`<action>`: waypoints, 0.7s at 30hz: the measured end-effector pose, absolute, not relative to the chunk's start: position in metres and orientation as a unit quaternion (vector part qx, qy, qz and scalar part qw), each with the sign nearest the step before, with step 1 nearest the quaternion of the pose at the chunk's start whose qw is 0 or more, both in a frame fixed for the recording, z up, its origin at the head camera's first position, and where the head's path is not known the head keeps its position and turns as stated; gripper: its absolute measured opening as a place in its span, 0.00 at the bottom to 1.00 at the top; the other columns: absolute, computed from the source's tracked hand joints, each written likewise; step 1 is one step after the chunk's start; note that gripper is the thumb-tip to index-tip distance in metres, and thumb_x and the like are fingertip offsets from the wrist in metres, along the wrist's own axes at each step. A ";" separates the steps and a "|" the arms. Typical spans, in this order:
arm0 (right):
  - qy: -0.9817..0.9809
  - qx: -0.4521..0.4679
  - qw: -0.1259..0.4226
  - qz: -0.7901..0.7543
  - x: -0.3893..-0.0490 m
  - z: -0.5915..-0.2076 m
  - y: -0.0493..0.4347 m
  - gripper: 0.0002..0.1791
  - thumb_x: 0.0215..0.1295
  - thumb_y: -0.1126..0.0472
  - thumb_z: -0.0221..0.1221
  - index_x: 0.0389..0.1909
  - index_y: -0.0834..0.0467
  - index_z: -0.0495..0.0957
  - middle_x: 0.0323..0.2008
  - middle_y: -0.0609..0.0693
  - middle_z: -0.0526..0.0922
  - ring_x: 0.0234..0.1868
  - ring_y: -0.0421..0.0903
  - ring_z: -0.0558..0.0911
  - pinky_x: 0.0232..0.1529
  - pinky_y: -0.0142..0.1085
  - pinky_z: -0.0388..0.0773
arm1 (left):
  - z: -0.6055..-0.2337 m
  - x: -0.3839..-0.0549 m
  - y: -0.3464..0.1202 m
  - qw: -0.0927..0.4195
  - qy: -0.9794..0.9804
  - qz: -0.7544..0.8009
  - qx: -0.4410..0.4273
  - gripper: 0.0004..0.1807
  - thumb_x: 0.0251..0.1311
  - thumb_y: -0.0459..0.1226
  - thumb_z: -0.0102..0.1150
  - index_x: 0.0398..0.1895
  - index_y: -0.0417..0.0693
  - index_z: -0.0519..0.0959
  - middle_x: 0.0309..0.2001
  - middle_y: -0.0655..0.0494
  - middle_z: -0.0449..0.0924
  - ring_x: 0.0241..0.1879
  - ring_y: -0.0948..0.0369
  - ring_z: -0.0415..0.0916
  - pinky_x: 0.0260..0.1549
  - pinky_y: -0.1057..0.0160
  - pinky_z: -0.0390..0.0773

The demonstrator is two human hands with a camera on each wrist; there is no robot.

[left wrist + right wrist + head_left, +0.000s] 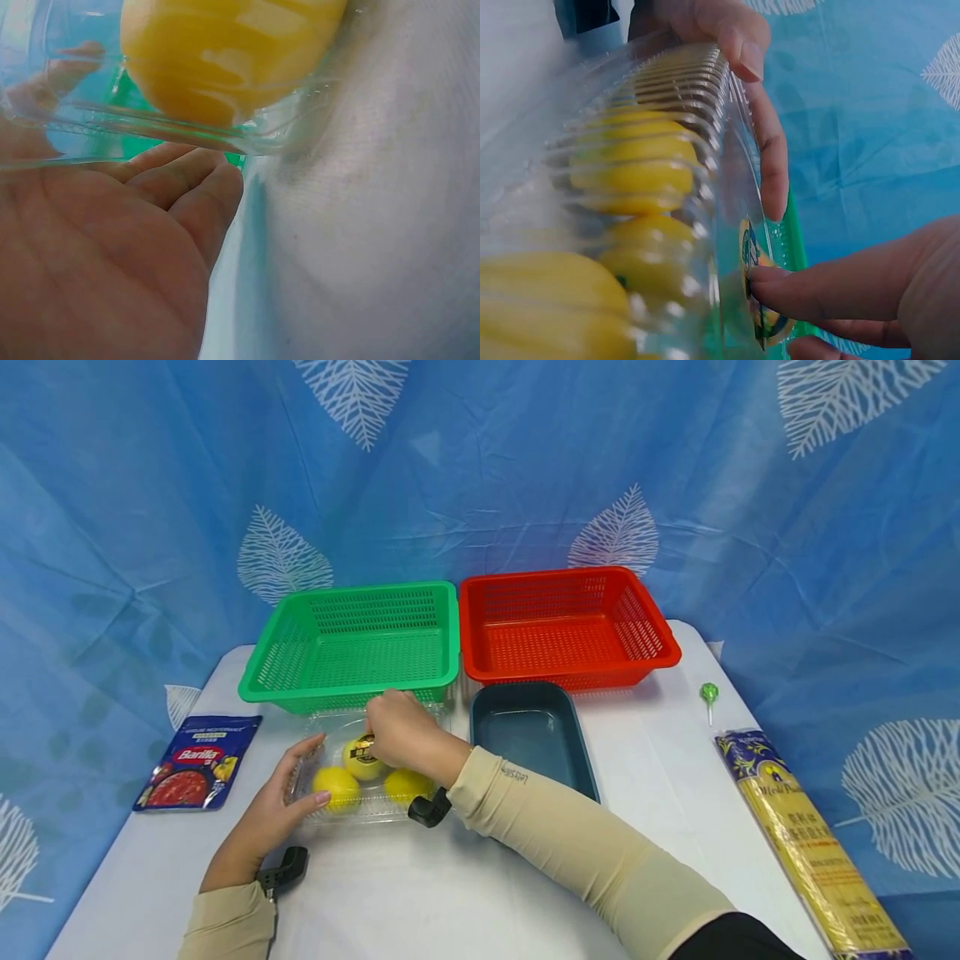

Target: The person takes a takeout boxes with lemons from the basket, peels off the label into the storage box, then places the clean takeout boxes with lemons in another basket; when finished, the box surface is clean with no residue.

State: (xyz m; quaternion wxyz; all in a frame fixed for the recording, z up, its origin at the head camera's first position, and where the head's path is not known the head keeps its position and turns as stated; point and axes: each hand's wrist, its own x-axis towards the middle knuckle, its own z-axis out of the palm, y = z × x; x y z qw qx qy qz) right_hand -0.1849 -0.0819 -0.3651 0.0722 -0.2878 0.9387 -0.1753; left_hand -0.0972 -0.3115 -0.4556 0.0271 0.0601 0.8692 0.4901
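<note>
A clear plastic clamshell box (371, 814) of yellow lemons (337, 787) rests on the white table in front of the green basket. A round yellow and black label (363, 751) is on its lid. My left hand (273, 810) grips the box's left end, its thumb over the near rim; in the left wrist view its fingers (214, 199) lie along the plastic. Across the lid, my right hand (412, 739) has curled fingers. The right wrist view shows its thumb (840, 289) against the label's edge, pinching there; its fingertips are partly hidden.
Behind the box stand a green basket (258, 681) and a red basket (660, 647). A dark blue tray (581, 752) lies right of it, partly under my right forearm. A Barilla pouch (198, 764) is at left; a green lollipop (708, 693) and spaghetti pack (806, 835) are at right.
</note>
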 end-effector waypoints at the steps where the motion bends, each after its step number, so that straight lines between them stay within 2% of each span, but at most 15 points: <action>1: 0.938 -0.285 0.072 -0.186 -0.184 -0.365 -0.081 0.06 0.63 0.61 0.74 0.34 0.50 0.85 0.34 0.40 0.79 0.43 0.40 0.75 0.43 0.32 0.73 | -0.456 -0.097 -0.312 0.027 0.869 0.491 0.060 0.48 0.68 0.42 0.68 0.85 0.58 0.52 0.83 0.42 0.47 0.80 0.35 0.37 0.66 0.18 0.37; 5: 0.933 -0.281 0.064 -0.213 -0.180 -0.367 -0.079 0.11 0.61 0.65 0.74 0.38 0.50 0.82 0.38 0.42 0.79 0.45 0.41 0.76 0.44 0.32 0.75 | -0.456 -0.097 -0.311 0.026 0.870 0.489 0.059 0.48 0.68 0.43 0.68 0.85 0.58 0.52 0.83 0.42 0.47 0.80 0.35 0.37 0.65 0.17 0.37; 9: 0.926 -0.283 0.056 -0.243 -0.177 -0.367 -0.078 0.14 0.59 0.69 0.74 0.38 0.51 0.81 0.37 0.42 0.80 0.42 0.40 0.78 0.40 0.30 0.76 | -0.456 -0.098 -0.312 0.025 0.869 0.490 0.061 0.48 0.68 0.42 0.68 0.85 0.58 0.52 0.83 0.42 0.47 0.80 0.35 0.37 0.65 0.17 0.37; 16: 0.912 -0.296 0.042 -0.282 -0.171 -0.371 -0.075 0.12 0.64 0.72 0.69 0.39 0.51 0.82 0.38 0.41 0.83 0.40 0.38 0.80 0.38 0.28 0.76 | -0.456 -0.099 -0.314 0.030 0.867 0.494 0.060 0.48 0.68 0.43 0.68 0.85 0.60 0.52 0.83 0.42 0.47 0.80 0.35 0.37 0.65 0.17 0.37; 21: 0.891 -0.314 0.052 -0.325 -0.162 -0.366 -0.061 0.10 0.67 0.72 0.67 0.37 0.52 0.82 0.34 0.41 0.81 0.37 0.39 0.78 0.38 0.27 0.76 | -0.457 -0.098 -0.315 0.033 0.866 0.495 0.061 0.48 0.68 0.42 0.68 0.86 0.60 0.52 0.83 0.42 0.47 0.80 0.34 0.37 0.64 0.16 0.38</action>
